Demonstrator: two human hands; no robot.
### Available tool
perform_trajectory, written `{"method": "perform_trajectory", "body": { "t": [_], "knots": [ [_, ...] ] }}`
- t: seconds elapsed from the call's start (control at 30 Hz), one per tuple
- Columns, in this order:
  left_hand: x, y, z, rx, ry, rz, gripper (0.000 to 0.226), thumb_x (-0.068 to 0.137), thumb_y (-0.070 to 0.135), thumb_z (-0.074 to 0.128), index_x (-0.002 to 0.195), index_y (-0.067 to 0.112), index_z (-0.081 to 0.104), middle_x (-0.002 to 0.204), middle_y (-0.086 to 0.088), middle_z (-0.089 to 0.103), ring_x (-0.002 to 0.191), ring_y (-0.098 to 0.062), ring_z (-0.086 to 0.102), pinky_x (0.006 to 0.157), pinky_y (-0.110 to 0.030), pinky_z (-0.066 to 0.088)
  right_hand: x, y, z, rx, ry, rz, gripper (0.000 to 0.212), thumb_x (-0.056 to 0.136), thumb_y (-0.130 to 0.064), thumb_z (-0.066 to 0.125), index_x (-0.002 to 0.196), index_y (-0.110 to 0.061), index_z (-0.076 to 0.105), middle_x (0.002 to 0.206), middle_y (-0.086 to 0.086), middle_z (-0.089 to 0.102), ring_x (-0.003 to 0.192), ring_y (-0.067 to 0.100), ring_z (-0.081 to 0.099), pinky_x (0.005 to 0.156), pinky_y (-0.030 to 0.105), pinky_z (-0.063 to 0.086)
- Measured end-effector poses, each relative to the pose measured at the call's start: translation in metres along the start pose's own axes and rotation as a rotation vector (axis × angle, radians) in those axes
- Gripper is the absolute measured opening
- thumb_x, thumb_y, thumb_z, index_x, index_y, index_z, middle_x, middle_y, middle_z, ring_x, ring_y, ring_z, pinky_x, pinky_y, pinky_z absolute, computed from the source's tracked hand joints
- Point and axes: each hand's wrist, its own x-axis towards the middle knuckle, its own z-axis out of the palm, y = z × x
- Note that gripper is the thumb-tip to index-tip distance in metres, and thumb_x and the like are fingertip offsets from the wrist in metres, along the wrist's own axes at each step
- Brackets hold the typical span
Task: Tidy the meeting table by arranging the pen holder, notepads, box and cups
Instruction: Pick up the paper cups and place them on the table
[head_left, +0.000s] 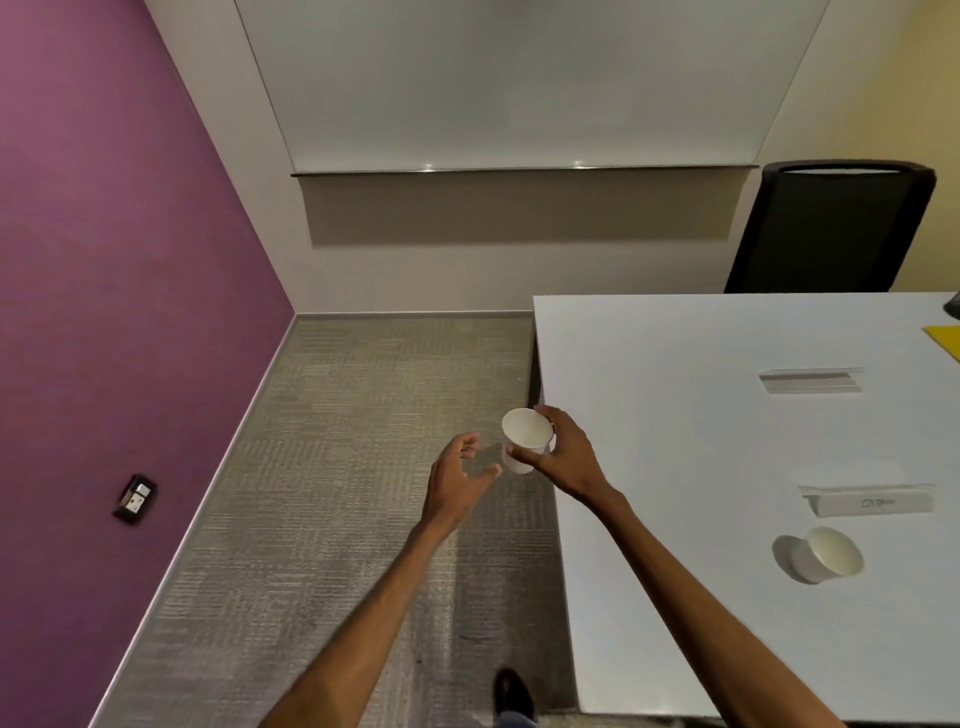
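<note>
My right hand (563, 454) grips a white paper cup (524, 436) just off the left edge of the white meeting table (675, 519), over the carpet. My left hand (457, 478) hovers beside the cup, fingers spread and relaxed, holding nothing. A second white paper cup (826, 556) lies on its side on the table at the right. Just beyond it lies a flat white box (872, 501). A yellow notepad (945, 340) shows at the far right edge of the frame. The pen holder is not clearly in view.
A black office chair (831, 228) stands behind the table's far edge. A recessed cable slot (810, 380) sits in the tabletop. Grey carpet (337, 467) fills the left, bounded by a purple wall with a socket (135, 499). My shoe (511, 696) shows at the bottom.
</note>
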Motion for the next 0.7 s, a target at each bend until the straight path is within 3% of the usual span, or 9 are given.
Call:
{"method": "perform_trajectory", "body": {
  "t": [0.17, 0.43, 0.7],
  "knots": [
    [0.053, -0.002, -0.006, -0.017, -0.054, 0.010, 0.069, 0.070, 0.033, 0.085, 0.130, 0.022, 0.055, 0.121, 0.009, 0.061, 0.111, -0.005, 0.057, 0.085, -0.022, 0.049, 0.052, -0.005, 0.026, 0.002, -0.034, -0.016, 0.077, 0.066, -0.063, 0.077, 0.129, -0.027, 0.051, 0.126, -0.010, 0.060, 0.108, 0.006, 0.057, 0.089, 0.022, 0.046],
    [0.177, -0.001, -0.018, -0.074, -0.105, -0.009, 0.058, 0.067, 0.026, 0.089, 0.117, 0.028, 0.060, 0.108, 0.006, 0.068, 0.096, -0.014, 0.069, 0.077, -0.024, 0.059, 0.168, 0.002, 0.040, 0.065, -0.046, -0.026, 0.073, 0.067, -0.063, 0.077, 0.127, -0.030, 0.051, 0.124, -0.013, 0.060, 0.109, 0.006, 0.058, 0.094, 0.031, 0.052],
    [0.285, 0.034, -0.022, -0.051, -0.155, 0.043, 0.060, 0.064, 0.018, 0.090, 0.117, 0.025, 0.062, 0.103, 0.009, 0.068, 0.094, -0.014, 0.070, 0.072, -0.017, 0.056, 0.268, -0.002, 0.026, 0.084, -0.006, -0.026, 0.073, 0.067, -0.062, 0.077, 0.127, -0.030, 0.051, 0.123, -0.013, 0.060, 0.111, 0.006, 0.058, 0.096, 0.030, 0.051]
  ]
}}
